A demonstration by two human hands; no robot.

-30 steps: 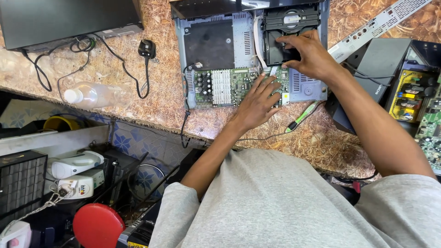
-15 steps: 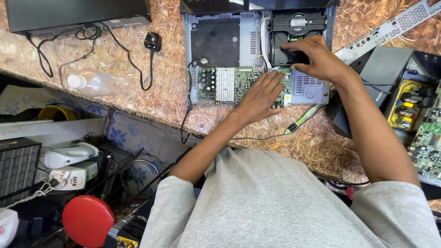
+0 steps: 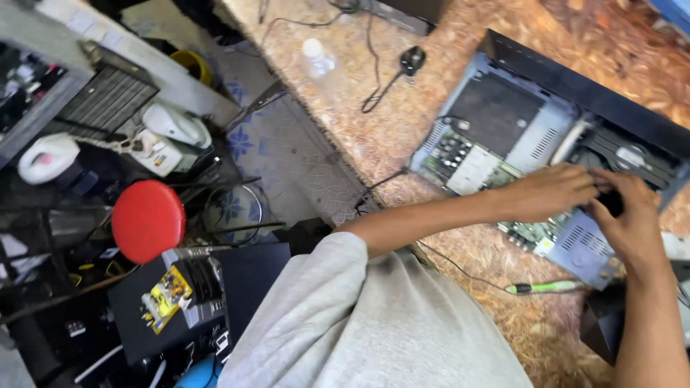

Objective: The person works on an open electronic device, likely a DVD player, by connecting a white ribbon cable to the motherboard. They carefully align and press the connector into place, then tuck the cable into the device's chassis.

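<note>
green-handled screwdriver (image 3: 550,287) lies on the surface (image 3: 374,136) just nearer than the opened player chassis (image 3: 503,136) | left hand (image 3: 553,192) fingers extended, flat over its circuit board (image 3: 460,154) | right hand (image 3: 629,215) curled on the black drive; grip unclear | plastic bottle (image 3: 316,57) beyond

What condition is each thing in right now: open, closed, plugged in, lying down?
Grey metal disc player: cover off, circuit boards exposed.
Clear plastic bottle: lying on its side, white cap on.
Black power plug: unplugged, loose on the speckled worktop.
Green-handled screwdriver: lying unused.
Left hand: reaching inside the player.
Right hand: inside too.
</note>
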